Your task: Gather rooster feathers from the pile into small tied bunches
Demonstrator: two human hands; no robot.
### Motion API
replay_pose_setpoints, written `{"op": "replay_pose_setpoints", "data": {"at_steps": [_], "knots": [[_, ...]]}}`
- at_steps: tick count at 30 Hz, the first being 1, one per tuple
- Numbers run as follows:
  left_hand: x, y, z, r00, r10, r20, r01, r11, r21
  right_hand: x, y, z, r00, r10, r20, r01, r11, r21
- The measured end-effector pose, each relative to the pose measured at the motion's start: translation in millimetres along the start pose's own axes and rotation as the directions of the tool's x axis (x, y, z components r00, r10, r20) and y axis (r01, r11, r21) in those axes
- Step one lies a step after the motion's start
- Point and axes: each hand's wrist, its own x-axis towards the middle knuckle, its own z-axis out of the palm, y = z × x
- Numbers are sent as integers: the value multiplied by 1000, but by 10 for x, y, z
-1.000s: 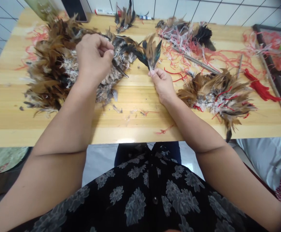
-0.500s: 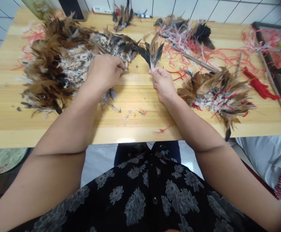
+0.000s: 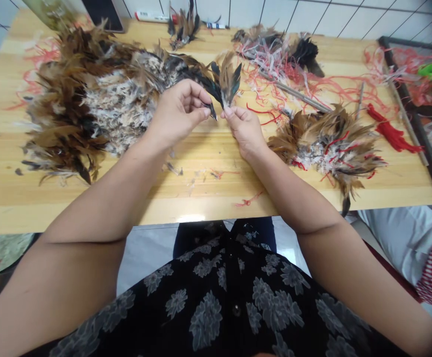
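Observation:
My right hand point(image 3: 246, 130) pinches the base of a small feather bunch point(image 3: 226, 82), whose brown and black-green tips fan upward. Close beside it on the left, my left hand point(image 3: 182, 106) is closed, with a small dark feather point(image 3: 212, 111) between thumb and fingers; its pointed end reaches toward the bunch's base. A large feather pile point(image 3: 117, 106), brown around a pale fluffy middle, lies on the table behind and left of my left hand. Right of my right wrist is a smaller pile of tied feather bunches point(image 3: 325, 144), with red thread showing at their pale bases.
The wooden table point(image 3: 216, 193) carries red and white plastic strands point(image 3: 271, 62), a thin rod point(image 3: 297, 94) and a red yarn bundle point(image 3: 392, 129). A dark-framed tray point(image 3: 416, 116) stands at the right edge. A marker point(image 3: 151, 17) and a dark upright device point(image 3: 104, 14) sit at the back.
My left hand has moved right, from the large pile to beside the right hand, and a small dark feather now shows in it. The right hand still holds its bunch. The view has shifted slightly.

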Motion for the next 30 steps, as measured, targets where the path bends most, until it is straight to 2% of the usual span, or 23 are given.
{"op": "replay_pose_setpoints", "data": {"at_steps": [8, 20, 27, 30], "knots": [[-69, 71, 34, 998, -44, 54, 41, 997, 62, 3, -1, 66, 999, 24, 27, -24, 1000, 11], [-77, 27, 96, 993, -114, 29, 113, 992, 48, 11, 11, 63, 997, 15, 81, -12, 999, -34], [20, -98, 145, 997, -29, -65, 19, 990, -140, 38, 28, 57, 991, -10, 133, 15, 999, -39], [46, -122, 154, 997, -59, -51, 51, 988, -146, 42, 40, 51, 989, -20, 149, 27, 999, -41]]}}
